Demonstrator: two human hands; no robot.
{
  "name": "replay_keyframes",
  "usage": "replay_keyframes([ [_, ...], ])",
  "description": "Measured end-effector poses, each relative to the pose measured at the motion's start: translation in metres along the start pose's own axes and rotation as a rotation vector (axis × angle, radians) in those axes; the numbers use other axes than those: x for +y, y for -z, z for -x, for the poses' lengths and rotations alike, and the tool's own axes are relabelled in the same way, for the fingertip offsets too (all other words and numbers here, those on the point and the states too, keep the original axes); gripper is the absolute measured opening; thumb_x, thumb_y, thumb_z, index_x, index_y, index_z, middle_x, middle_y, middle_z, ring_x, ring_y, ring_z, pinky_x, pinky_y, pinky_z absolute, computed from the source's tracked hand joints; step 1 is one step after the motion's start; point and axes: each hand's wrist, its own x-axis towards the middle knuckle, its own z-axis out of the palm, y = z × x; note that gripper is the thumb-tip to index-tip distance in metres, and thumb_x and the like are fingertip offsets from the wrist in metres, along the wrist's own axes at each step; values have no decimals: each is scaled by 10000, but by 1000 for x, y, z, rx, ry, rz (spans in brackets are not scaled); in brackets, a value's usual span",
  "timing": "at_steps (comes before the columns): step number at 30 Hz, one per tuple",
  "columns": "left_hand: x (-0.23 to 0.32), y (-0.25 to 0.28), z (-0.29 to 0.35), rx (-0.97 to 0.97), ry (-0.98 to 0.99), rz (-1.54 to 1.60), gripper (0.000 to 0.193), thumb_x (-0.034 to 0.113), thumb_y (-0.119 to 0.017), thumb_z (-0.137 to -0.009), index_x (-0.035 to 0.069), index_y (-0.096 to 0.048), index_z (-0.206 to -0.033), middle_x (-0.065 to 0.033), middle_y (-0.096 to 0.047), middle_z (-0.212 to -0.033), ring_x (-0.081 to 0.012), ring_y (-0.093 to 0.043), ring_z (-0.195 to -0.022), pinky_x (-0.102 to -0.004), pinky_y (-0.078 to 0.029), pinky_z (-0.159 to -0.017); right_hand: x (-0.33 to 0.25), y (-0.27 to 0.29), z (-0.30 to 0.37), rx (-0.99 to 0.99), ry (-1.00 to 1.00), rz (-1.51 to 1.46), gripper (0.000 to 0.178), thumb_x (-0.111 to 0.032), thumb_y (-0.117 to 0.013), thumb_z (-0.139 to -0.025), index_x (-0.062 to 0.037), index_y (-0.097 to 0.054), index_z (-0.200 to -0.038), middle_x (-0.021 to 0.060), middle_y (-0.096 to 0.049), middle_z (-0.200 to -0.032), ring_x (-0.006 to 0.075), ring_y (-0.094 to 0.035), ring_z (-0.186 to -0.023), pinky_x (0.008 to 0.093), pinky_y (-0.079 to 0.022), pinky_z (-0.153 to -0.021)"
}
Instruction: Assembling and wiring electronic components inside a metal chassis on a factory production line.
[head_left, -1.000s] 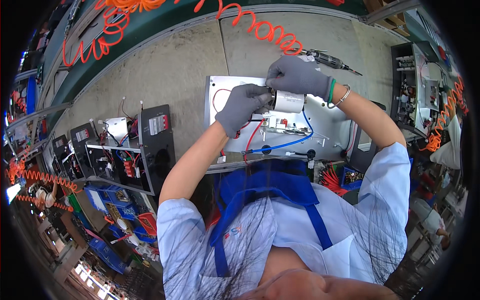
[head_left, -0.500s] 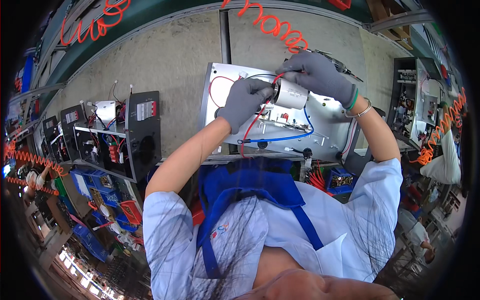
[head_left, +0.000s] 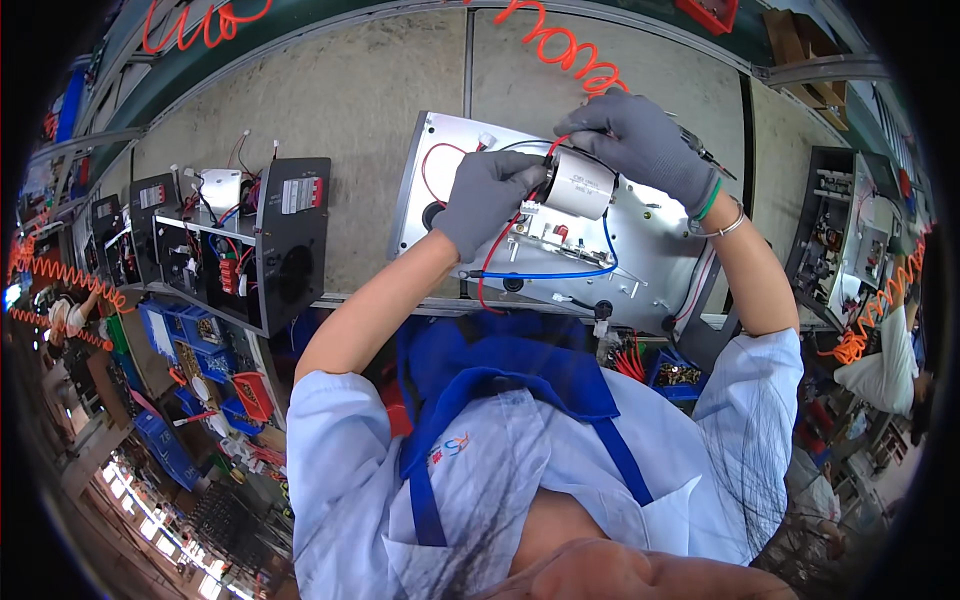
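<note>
A silver metal panel (head_left: 655,235) lies on the bench in front of me, with wires and small fittings on it. On the panel rests a white cylindrical capacitor (head_left: 582,186), lying on its side. My left hand (head_left: 488,203), in a grey glove, has thumb and forefinger closed at the capacitor's left end, where a red wire (head_left: 493,247) passes; the fingertips partly hide the contact. My right hand (head_left: 640,143), also gloved, reaches over the capacitor and pinches the red wire's upper stretch. Below the capacitor, a blue wire (head_left: 560,276) curves across the panel.
Behind my right hand lies a dark screwdriver-like tool (head_left: 705,152). Coiled orange hoses (head_left: 575,52) hang above the bench. Partly built black housings (head_left: 290,240) stand at left; another open housing (head_left: 830,235) is at right. Parts bins (head_left: 200,345) sit at lower left.
The view has shifted slightly. Both hands stay at the capacitor's left end and the red wire, with only small finger movements.
</note>
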Motion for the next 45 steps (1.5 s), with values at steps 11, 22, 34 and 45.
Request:
replay_keyframes([
  [11,23,16,5,-51,216,31,276,176,-619,-910,-27,-680,-1086,-43,-680,-865,-83,-602,-758,-231,-497,-679,-7,-3,-5,30,81,-24,185,-183,-637,-859,-96,-725,-995,74,-703,-922,236,-638,-786,337,-508,-724],
  [22,2,22,-1,-90,133,142,304,162,-623,-916,-40,-648,-1143,-64,-686,-950,-95,-618,-863,-246,-505,-798,-17,2,-8,-31,27,-40,159,-206,-635,-867,-135,-728,-974,57,-692,-865,242,-640,-813,351,-512,-726],
  [34,21,28,-5,-154,236,-148,278,197,-634,-906,-36,-681,-1050,-63,-690,-871,-83,-594,-790,-247,-493,-749,-14,-1,-7,-24,36,4,152,-209,-650,-854,-149,-733,-966,48,-691,-867,236,-634,-824,352,-506,-745],
  [45,6,23,1,-75,111,1,288,207,-601,-913,-9,-689,-1082,-63,-704,-911,-95,-616,-781,-261,-511,-722,-12,-3,-6,-20,23,-5,162,-232,-641,-845,-181,-737,-966,31,-691,-859,229,-632,-817,360,-509,-731],
])
